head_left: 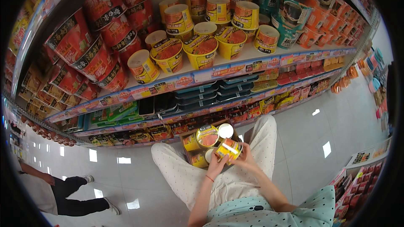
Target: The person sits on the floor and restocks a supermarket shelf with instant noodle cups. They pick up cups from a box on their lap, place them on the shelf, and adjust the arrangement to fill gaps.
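Note:
Both of my hands are on one yellow instant noodle cup (229, 147), tilted above a cardboard box (184, 135) between my knees. My left hand (216, 164) grips its near left side, a red cord on that wrist. On the cup's right side, my right hand (245, 157) has its fingers closed around it. Inside the box stand several yellow noodle cups, one with its printed lid (207, 135) facing up. Another cup there shows a plain white round end (226, 130). My hands and the held cup partly hide the box's near side.
Ahead, a shelf bears yellow noodle cups (200, 52), stacked red tubs (93, 61), teal tubs (290, 19) and orange tubs (310, 36). Its front edge (185, 82) overhangs lower shelves with dark trays (201, 96) and packets. A person's legs (82, 195) are at left; a display rack (360, 185) stands right.

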Tool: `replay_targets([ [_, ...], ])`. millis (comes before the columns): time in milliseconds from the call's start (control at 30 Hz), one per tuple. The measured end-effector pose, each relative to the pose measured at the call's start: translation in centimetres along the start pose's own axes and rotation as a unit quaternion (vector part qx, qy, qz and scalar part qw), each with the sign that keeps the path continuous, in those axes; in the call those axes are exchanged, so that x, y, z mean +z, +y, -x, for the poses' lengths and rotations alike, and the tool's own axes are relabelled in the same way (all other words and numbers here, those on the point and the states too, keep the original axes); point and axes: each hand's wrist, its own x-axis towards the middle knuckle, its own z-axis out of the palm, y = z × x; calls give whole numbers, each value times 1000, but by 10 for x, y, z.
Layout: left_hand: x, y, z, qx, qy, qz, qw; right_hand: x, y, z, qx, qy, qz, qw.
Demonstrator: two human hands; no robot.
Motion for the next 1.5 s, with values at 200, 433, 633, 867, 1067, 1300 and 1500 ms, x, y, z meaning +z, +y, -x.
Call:
replay_targets([
  [200,2,89,3,-4,109,-37,993,9,-19,17,-75,-90,65,991],
  [433,6,305,-23,365,86,-147,915,-50,60,-7,1,3,-2,1000],
  [633,12,450,-104,481,170,-313,801,-47,61,-2,-7,-69,-21,997],
  [867,-8,474,-193,463,192,-336,798,-47,53,-4,24,-30,-53,998],
  [1067,1,459,-224,421,255,-402,772,-48,50,-2,35,-26,-83,996],
  [1300,-20,457,-267,390,261,-389,793,-47,54,-3,32,-30,-84,995],
  [1500,-7,463,-248,339,164,-439,816,-51,64,-6,44,-29,-57,997],
])
